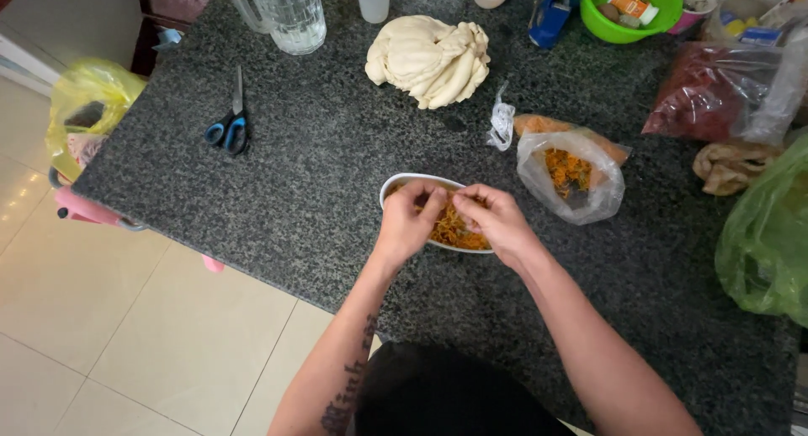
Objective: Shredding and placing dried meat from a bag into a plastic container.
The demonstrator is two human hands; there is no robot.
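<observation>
Two hands meet over a white bowl [404, 183] of orange shreds [454, 231] near the table's [320, 183] front edge. The left hand [407, 220] and right hand [497, 220] both pinch a few strands between fingertips, pulled close together, apparently to tease the strands apart over the bowl so bits fall back in. Just right of the bowl sits an open clear bag [574, 177] with more shreds, its mouth turned towards the bowl for easy reach. Pale dough [430, 59] rests towards the back edge. Scissors [230, 126] lie well apart near the left edge, beside a jug [290, 13] at the back.
</observation>
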